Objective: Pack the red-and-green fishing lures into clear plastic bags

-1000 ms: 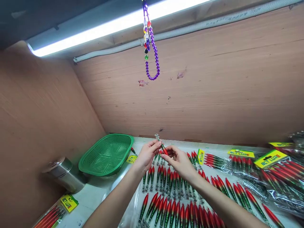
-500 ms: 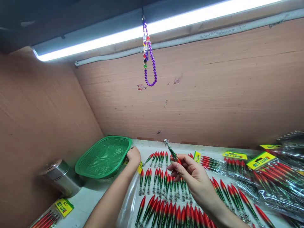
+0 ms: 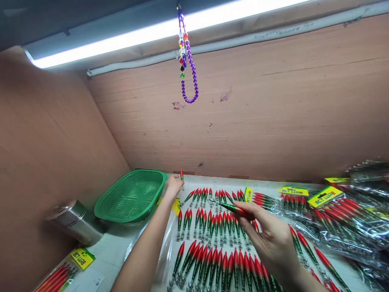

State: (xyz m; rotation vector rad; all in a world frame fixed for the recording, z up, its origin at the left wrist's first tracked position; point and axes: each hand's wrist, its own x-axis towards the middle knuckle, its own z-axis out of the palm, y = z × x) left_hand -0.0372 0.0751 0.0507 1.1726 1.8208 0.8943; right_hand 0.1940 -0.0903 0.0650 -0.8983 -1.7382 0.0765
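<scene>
My right hand (image 3: 269, 233) is closed on a red and green squid lure (image 3: 233, 208), pinched at its red end, with the hook end pointing left. Farther back, my left hand (image 3: 175, 185) pinches a small red and green lure (image 3: 182, 175) that stands upright by the fingertips. Below both hands, rows of similar lures (image 3: 209, 265) lie side by side on the white surface, red ends toward the back wall and hooks toward me. A yellow header card (image 3: 176, 207) shows partly behind my left forearm.
A green plastic basket (image 3: 105, 202) is left of my left hand, with a metal canister (image 3: 75, 223) beside it. Bagged lures with a yellow card (image 3: 324, 196) pile up at right; another bagged pack (image 3: 57, 280) lies lower left. Purple beads (image 3: 195, 81) hang before the back wall.
My left hand has moved slightly up and now shows a small lure in its fingers. My right hand has shifted right and lower, tilting its lure from steep to nearly flat. The view has shifted slightly.
</scene>
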